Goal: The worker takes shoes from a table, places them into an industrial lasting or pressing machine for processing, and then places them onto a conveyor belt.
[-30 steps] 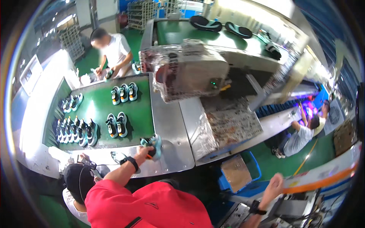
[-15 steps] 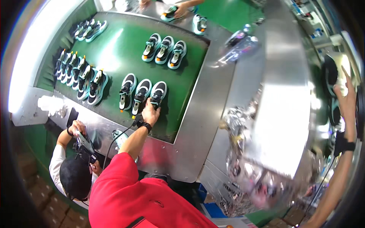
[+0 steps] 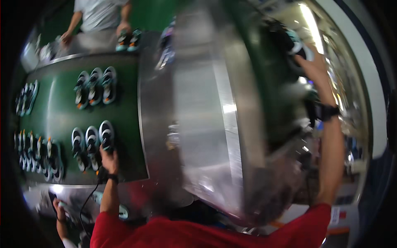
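My left hand (image 3: 109, 162) is closed on the heel end of a black, white and mint sneaker (image 3: 106, 133), the rightmost of a row of three on the green work surface (image 3: 127, 151). Its toe points away from me. The other two sneakers (image 3: 92, 142) of that row lie just left of it. At the upper right my raised right hand (image 3: 315, 68) grips another black and white sneaker (image 3: 298, 47), blurred by motion. Dark wristbands are on both my wrists.
Farther back lie three more sneakers (image 3: 95, 87); several stand packed along the left (image 3: 39, 155). Across the table a person (image 3: 99, 16) in a light shirt touches a pair of sneakers (image 3: 128, 40). A metal frame (image 3: 202, 115) separates my arms. Another person's hand (image 3: 60, 210) is at lower left.
The view has swung to the right, so the green surface sits farther left. My left hand stays at the same sneaker. My right arm and its sneaker now show more fully.
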Demonstrator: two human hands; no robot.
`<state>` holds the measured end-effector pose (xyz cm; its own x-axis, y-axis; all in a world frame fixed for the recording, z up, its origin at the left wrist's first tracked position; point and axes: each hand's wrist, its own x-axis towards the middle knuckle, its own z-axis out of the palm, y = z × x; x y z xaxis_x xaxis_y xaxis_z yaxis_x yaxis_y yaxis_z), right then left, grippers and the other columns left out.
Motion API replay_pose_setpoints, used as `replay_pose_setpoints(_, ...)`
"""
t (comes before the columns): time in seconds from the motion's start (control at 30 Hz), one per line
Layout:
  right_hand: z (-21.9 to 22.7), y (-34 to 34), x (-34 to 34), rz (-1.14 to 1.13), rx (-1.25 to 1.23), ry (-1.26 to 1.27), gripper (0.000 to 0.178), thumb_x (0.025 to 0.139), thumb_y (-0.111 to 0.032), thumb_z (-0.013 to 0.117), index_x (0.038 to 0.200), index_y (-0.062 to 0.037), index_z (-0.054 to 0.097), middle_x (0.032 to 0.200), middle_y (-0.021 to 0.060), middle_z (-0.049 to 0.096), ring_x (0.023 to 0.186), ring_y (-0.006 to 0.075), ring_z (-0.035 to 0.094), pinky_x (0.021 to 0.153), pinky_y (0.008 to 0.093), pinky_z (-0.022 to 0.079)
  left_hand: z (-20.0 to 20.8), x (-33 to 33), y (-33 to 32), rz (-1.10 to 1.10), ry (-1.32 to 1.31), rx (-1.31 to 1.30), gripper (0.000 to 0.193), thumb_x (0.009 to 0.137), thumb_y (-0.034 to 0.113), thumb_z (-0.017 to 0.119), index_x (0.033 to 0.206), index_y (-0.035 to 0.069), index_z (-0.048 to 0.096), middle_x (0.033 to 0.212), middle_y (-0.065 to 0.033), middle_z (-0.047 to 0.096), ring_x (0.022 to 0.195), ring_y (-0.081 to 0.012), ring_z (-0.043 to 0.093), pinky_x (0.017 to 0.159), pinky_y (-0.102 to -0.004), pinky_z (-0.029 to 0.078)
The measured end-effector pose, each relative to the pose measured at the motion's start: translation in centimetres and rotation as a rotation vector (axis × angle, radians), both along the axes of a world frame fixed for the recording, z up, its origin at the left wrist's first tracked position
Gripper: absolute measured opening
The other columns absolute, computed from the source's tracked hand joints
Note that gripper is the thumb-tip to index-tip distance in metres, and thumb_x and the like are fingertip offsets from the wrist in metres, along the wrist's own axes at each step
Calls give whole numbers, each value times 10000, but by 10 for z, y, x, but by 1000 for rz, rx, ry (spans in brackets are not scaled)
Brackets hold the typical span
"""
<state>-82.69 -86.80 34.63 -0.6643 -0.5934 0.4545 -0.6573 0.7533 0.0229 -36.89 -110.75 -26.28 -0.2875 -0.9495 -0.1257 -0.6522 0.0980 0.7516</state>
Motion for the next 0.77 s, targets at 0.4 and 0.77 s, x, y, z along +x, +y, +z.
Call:
replay_pose_setpoints(0.4, 52, 149, 168, 79, -845, -158, 370, 752, -196, 740, 1072, -14, 700, 705, -5, 608, 629, 70, 516, 574, 231, 418, 126, -9, 87, -735, 369, 267, 515, 893, 142, 645, 1327, -75, 471, 1241, -154, 588, 1087, -241, 583, 944, -326, 445)
replay_pose_setpoints(0.77, -34, 399, 474, -149, -1022, -90, 330, 797, -117, 665, 1118, -52, 705, 1059, 81, 697, 1064, 158, 616, 992, 291, 421, 424, -3, 433, -1606, 214, 2486, 988, 790, 691, 617, 1517, 130, 252, 1555, -184, 261, 1424, -426, 238, 1088, -701, 217)
